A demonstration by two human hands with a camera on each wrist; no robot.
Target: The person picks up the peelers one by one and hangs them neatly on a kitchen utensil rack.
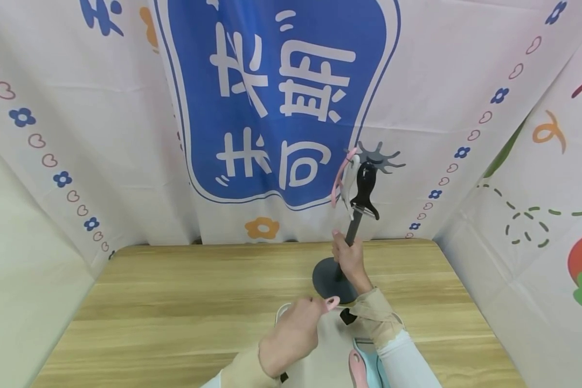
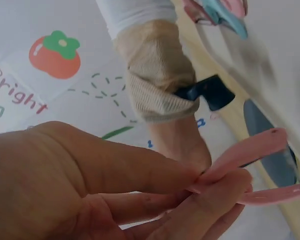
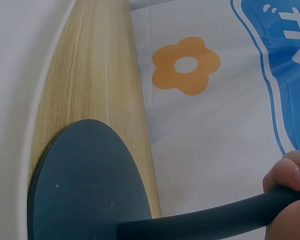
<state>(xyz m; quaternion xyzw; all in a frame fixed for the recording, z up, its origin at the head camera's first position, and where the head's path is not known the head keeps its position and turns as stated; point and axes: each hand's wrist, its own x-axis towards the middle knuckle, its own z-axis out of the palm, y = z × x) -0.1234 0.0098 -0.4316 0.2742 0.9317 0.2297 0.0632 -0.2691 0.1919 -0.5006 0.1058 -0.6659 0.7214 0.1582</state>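
Observation:
My left hand (image 1: 293, 330) pinches a pink Y-shaped peeler (image 2: 255, 147) between thumb and fingers; its two prongs point away from the hand in the left wrist view. My right hand (image 1: 351, 260) grips the post (image 3: 205, 220) of a dark grey utensil stand. The stand's round base (image 3: 87, 175) is on the table, and its post leans in the head view. Around the stand's branched top (image 1: 379, 158) hang a black peeler (image 1: 366, 182), a white peeler (image 1: 349, 178) and a pink one (image 1: 339, 179).
A pale tray (image 1: 322, 353) lies at the table's near side, holding a pink-handled tool (image 1: 357, 368) and a light blue one (image 1: 367, 355), partly under the right sleeve. The wooden table (image 1: 189, 302) meets a printed cloth (image 1: 281, 221) behind and at the sides.

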